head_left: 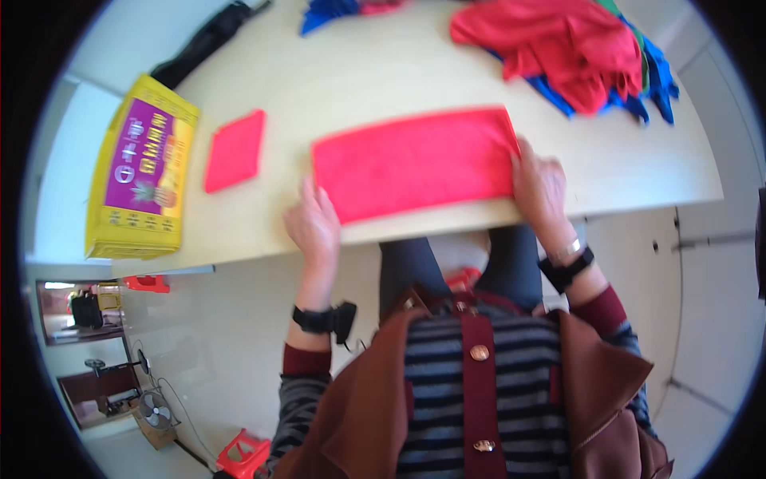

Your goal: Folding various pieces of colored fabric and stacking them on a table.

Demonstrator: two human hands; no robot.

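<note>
A red cloth, folded into a long rectangle, lies flat on the pale table near its front edge. My left hand rests at the cloth's lower left corner, fingers on its edge. My right hand presses on the cloth's right end. A smaller folded red cloth lies to the left, apart from both hands.
A pile of loose red, blue and green cloths sits at the back right. A yellow and purple box lies at the table's left edge, a black folded umbrella behind it. More blue cloth is at the far edge.
</note>
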